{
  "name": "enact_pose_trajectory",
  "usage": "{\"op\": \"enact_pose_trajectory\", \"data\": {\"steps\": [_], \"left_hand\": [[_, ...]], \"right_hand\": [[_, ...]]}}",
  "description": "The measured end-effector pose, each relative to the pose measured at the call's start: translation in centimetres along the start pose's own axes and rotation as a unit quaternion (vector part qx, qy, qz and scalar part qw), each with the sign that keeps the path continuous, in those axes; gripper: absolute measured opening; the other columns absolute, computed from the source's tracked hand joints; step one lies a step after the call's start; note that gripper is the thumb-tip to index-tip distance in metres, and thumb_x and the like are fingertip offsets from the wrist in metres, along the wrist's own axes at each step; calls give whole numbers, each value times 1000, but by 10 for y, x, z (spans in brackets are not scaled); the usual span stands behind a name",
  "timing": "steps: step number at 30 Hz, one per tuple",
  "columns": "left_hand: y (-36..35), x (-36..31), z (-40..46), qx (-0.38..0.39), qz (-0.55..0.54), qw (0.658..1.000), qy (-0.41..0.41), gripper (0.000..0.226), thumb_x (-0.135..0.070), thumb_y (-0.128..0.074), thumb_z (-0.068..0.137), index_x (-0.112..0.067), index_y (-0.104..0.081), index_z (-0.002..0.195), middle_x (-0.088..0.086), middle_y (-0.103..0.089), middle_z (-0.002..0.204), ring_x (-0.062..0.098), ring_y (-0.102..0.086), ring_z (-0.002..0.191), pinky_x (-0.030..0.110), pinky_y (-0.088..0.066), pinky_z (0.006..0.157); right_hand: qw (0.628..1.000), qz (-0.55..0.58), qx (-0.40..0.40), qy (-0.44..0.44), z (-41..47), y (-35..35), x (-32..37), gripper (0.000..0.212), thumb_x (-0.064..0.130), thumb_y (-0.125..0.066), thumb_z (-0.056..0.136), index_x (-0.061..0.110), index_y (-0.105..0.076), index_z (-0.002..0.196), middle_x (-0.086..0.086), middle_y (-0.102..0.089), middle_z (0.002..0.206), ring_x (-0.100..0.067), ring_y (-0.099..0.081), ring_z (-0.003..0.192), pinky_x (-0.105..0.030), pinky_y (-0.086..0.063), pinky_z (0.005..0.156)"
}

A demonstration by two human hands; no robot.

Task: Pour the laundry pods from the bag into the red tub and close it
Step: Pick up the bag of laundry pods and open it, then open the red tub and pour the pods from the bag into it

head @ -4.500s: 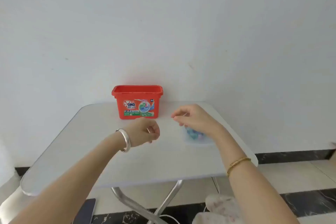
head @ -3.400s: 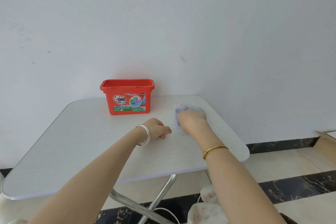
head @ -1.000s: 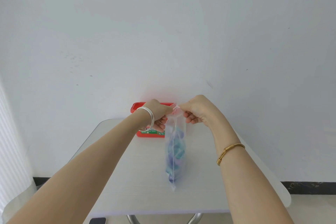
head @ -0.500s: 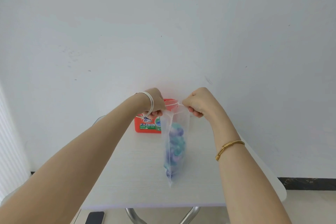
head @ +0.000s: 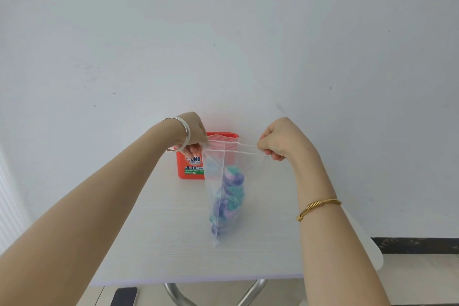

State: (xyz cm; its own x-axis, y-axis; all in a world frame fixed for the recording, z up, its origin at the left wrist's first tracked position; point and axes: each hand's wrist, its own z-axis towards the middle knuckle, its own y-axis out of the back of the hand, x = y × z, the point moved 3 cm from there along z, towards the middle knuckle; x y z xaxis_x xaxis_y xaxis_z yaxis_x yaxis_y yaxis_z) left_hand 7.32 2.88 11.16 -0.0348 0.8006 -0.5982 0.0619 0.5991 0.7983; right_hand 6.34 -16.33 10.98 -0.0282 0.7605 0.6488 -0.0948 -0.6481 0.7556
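Observation:
A clear zip bag (head: 218,221) hangs above the white table (head: 173,251), with several blue, teal and purple laundry pods (head: 229,196) in its lower part. My left hand (head: 192,135) pinches one side of the bag's zip top and my right hand (head: 280,139) pinches the other, and the mouth is pulled wide apart between them. The red tub (head: 190,165) stands at the table's back edge by the wall, partly hidden behind my left hand and the bag. I cannot tell from here whether its lid is on.
A white wall rises right behind the table. Metal table legs (head: 173,292) show under the front edge, and a dark flat object (head: 124,297) lies on the floor at lower left. A black tile strip (head: 417,245) runs along the wall's base at right.
The bag went from lying on the table to hanging between both hands. Over the last second my hands moved apart and the zip top has opened wide.

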Motion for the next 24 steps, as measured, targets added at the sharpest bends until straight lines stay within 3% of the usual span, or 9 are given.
{"op": "enact_pose_trajectory", "data": {"steps": [4, 7, 10, 12, 15, 17, 19, 22, 24], "left_hand": [[-5, -7, -1, 12, -54, 998, 0, 15, -4, -60, 80, 4, -68, 90, 2, -52, 38, 11, -43, 28, 21, -51, 40], [-11, -10, 1, 13, -84, 996, -2, 20, -7, -58, 83, 8, -66, 93, 7, -54, 49, 10, -45, 27, 22, -52, 40], [-11, -9, 2, 9, -105, 994, 1, 18, -7, -51, 85, 7, -62, 86, 10, -56, 53, 12, -45, 28, 23, -50, 37], [-5, -4, 6, -10, -131, 991, 14, 27, -18, -46, 89, 3, -62, 81, 10, -58, 53, 18, -45, 35, 23, -49, 40], [5, 20, 20, -93, -187, 977, 38, 34, -28, -40, 92, -2, -61, 88, 14, -61, 72, 24, -49, 51, 32, -52, 55], [6, 48, 32, -184, -143, 971, 56, 30, -24, -42, 87, -6, -57, 105, 17, -62, 97, 31, -60, 73, 45, -56, 75], [-1, 75, 41, -221, -133, 961, 101, 48, -24, -44, 83, -11, -44, 129, 18, -53, 123, 37, -61, 93, 47, -54, 86], [-16, 98, 48, -212, -287, 923, 145, 55, -23, -50, 84, -16, -37, 137, 18, -41, 136, 34, -62, 79, 41, -55, 76], [-24, 102, 50, -187, -392, 887, 156, 51, -24, -52, 85, -13, -41, 133, 10, -43, 130, 29, -60, 68, 38, -57, 61]], "right_hand": [[1000, -12, -19, 5, -4, -2, 1, 9, 4, -51, 74, 1, -57, 68, -11, -55, 57, -21, -48, 45, -26, -45, 56], [999, -50, -3, 1, -5, -9, 2, 23, 13, -48, 82, 7, -46, 60, -10, -57, 60, -21, -46, 44, -23, -38, 51], [999, -50, 9, -13, 1, -16, -1, 16, 5, -46, 83, 6, -54, 69, -13, -66, 76, -21, -51, 46, -23, -40, 51], [999, -29, -8, -15, 4, -16, -4, 11, 2, -49, 83, 3, -58, 77, -13, -65, 73, -20, -51, 43, -23, -41, 49], [999, -12, -49, -3, 5, -10, -7, 10, 0, -48, 81, 1, -57, 77, -11, -56, 61, -21, -47, 42, -22, -37, 44], [997, -10, -74, 3, 2, -4, -8, 11, -1, -47, 79, 1, -55, 72, -10, -49, 55, -21, -44, 43, -21, -34, 44], [996, -9, -88, 1, 0, 2, -8, 16, -3, -46, 77, 3, -45, 62, -10, -43, 54, -21, -42, 48, -20, -31, 46], [993, -25, -112, -10, -1, 11, -12, 25, -7, -43, 75, 7, -35, 55, -9, -40, 55, -22, -43, 51, -20, -28, 46], [992, -39, -119, -15, -1, 13, -15, 27, -8, -42, 74, 7, -33, 53, -9, -40, 54, -20, -39, 47, -20, -26, 45]]}}
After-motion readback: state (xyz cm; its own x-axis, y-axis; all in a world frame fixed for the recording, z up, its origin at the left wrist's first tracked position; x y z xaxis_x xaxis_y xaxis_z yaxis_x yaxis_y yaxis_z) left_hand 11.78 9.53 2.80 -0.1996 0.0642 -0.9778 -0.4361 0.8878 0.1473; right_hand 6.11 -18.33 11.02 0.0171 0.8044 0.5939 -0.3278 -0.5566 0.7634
